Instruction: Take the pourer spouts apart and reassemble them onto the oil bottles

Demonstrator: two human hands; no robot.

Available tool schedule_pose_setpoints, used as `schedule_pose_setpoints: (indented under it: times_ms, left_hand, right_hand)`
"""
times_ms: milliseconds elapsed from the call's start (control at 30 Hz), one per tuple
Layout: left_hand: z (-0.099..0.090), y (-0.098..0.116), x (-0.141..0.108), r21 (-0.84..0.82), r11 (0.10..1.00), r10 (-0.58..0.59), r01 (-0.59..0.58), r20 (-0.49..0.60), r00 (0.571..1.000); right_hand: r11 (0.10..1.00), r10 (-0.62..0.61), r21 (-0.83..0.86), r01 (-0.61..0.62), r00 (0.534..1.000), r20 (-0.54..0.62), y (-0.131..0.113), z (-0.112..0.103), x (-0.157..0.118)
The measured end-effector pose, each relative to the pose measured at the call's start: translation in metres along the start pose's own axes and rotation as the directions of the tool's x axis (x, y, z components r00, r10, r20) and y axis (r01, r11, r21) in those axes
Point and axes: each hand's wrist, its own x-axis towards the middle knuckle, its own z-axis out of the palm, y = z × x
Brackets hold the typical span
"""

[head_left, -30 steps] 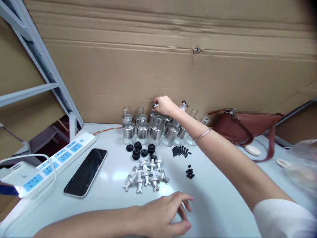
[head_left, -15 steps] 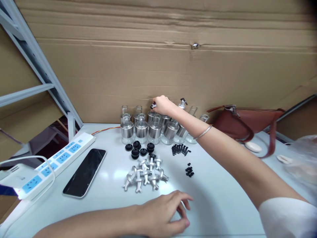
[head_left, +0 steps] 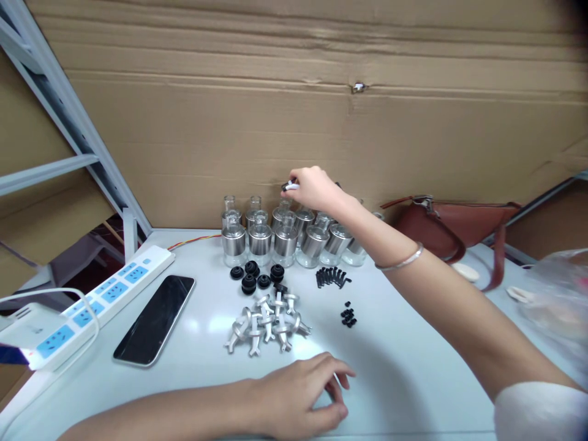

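Tabletop (head_left: 395, 380) stock, logged from my head camera, nearest first

Left hand (head_left: 305, 395): one, at the near edge. I read its fingers as loosely curled, thumb and forefinger apart, with a gap between them; it lies nearest the pile of fittings.

Phone (head_left: 155, 320): one, dark screen up, lying to the left beside a white power strip (head_left: 103, 294) with blue socket panels.

Silver-grey fittings (head_left: 266, 324): one pile, many with forked ends, just beyond the left hand.

Small black bits (head_left: 349, 315): one cluster, to the right of the pile.

Black stoppers (head_left: 248, 283): one group, behind the pile, some ribbed.

Black spouts (head_left: 331, 277): one neat row, level with the stoppers, to their right.

Glass bottles (head_left: 285, 242): two rows, upright, metal-banded.

Right hand (head_left: 315, 188): one, reaching over the back row, bracelet (head_left: 404, 257) on its arm. I see its thumb and fingertips clamped on a black-and-white piece (head_left: 290, 185), above a back-row bottle; I cannot tell whether piece and neck touch.

Brown bag (head_left: 459, 236): one, right of the bottles.

Cardboard wall (head_left: 229, 122): behind everything.
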Motion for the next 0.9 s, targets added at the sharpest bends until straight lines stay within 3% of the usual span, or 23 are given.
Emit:
schedule_pose_setpoints:
  times_ms: [67,133,200,233,333,400,500,600,667,733,800,900]
  left_hand:
    - [-0.001,0.001,0.000,-0.032,0.999,-0.018,0.018,-0.005,1.000]
    - [-0.002,0.003,0.002,-0.081,0.995,-0.051,0.051,-0.006,0.999]
    - [-0.003,0.004,0.003,-0.140,0.985,-0.098,0.097,-0.005,0.995]
    - [-0.003,0.003,0.004,-0.170,0.979,-0.115,0.113,-0.007,0.993]
    - [0.000,-0.001,0.003,-0.249,0.962,-0.125,0.113,-0.034,0.992]
    - [0.003,-0.004,0.001,-0.297,0.952,-0.106,0.078,-0.080,0.991]
    - [0.002,-0.006,-0.003,-0.218,0.975,-0.022,-0.038,-0.265,0.964]
    - [-0.009,-0.004,-0.002,0.153,0.983,0.161,-0.099,-0.477,0.864]
    - [-0.018,-0.003,0.003,0.374,0.926,0.254,-0.053,-0.513,0.820]
    - [-0.025,-0.003,0.008,0.495,0.869,0.303,-0.009,-0.517,0.801]
    - [-0.029,-0.005,0.012,0.537,0.843,0.316,0.022,-0.529,0.788]
    - [-0.035,-0.007,0.012,0.483,0.873,0.238,0.072,-0.550,0.800]
  right_hand:
    - [0.998,0.011,0.066,0.002,0.981,-0.196,-0.004,-0.012,-0.018]
    - [0.982,0.002,0.173,0.081,0.900,-0.435,-0.008,-0.018,-0.045]
    - [0.945,-0.029,0.262,0.198,0.846,-0.533,-0.010,-0.017,-0.078]
    - [0.914,-0.068,0.303,0.269,0.840,-0.539,-0.010,-0.013,-0.096]
    - [0.811,-0.215,0.406,0.421,0.861,-0.462,-0.004,0.010,-0.143]
    - [0.768,-0.231,0.480,0.424,0.882,-0.410,0.002,0.031,-0.166]
    - [0.734,-0.145,0.626,0.265,0.961,-0.237,0.007,0.059,-0.187]
    - [0.667,-0.021,0.742,0.067,0.997,-0.071,0.004,0.073,-0.198]
    - [0.606,0.007,0.795,-0.004,1.000,0.000,0.001,0.076,-0.202]
    - [0.535,0.027,0.842,-0.074,0.997,0.070,-0.002,0.074,-0.205]
    - [0.430,0.038,0.891,-0.145,0.989,0.143,-0.003,0.071,-0.207]
    - [0.275,-0.016,0.946,-0.175,0.982,0.186,-0.003,0.068,-0.209]
